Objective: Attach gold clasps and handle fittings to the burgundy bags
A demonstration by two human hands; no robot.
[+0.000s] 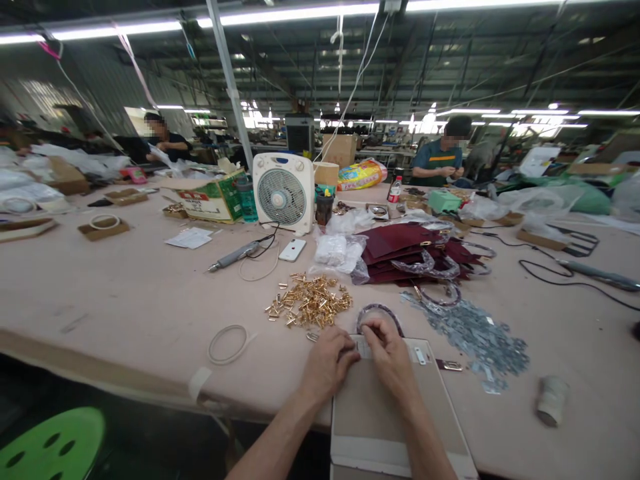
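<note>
My left hand (327,363) and my right hand (389,353) meet over the far end of a grey cardboard board (385,417) at the table's near edge. Both have fingers pinched together on a small pale piece (363,347) between them; what it is I cannot make out. A curved plastic-wrapped bag handle (379,311) arcs just beyond my fingers. A heap of small gold metal fittings (310,301) lies beyond my left hand. A spread of grey metal plates (473,330) lies to the right of my right hand.
Maroon bag pieces (407,252) with wrapped handles sit behind the fittings. A white box fan (283,192), a phone (292,250), an electric screwdriver (233,257), a tape ring (228,344) and a tape roll (551,399) are on the pink table. Two people work at the far side. A green stool (53,447) stands lower left.
</note>
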